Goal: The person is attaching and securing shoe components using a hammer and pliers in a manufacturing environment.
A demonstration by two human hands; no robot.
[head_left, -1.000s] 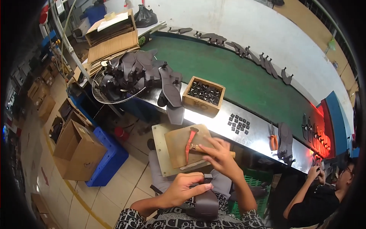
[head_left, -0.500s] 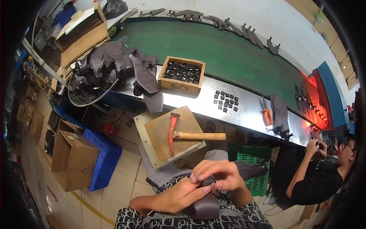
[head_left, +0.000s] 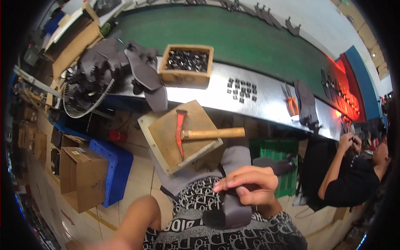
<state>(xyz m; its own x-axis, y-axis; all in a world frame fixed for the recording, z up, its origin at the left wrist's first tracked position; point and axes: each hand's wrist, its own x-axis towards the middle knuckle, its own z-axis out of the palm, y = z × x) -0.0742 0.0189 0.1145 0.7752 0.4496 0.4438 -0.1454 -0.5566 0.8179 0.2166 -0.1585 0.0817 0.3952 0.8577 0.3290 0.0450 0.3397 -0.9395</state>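
Gripping one dark-brown curved sole (head_left: 238,213) over the lap, the right hand (head_left: 252,183) has its fingers bent closed on it; the left hand (head_left: 106,243) is blurred, and from here I cannot tell its fingers. Beyond, I see one red-headed, wooden-handled hammer (head_left: 200,133), one wooden box (head_left: 183,78) full of small black parts (head_left: 187,60), about seventeen black squares (head_left: 242,88), and one wire basket (head_left: 93,107) heaped with dark soles (head_left: 104,60).

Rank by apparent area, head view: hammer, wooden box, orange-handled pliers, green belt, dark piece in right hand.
1. Green belt
2. Wooden box
3. Hammer (longer than the box, but slimmer)
4. Orange-handled pliers
Unranked: dark piece in the right hand; partly covered, nearer the camera.
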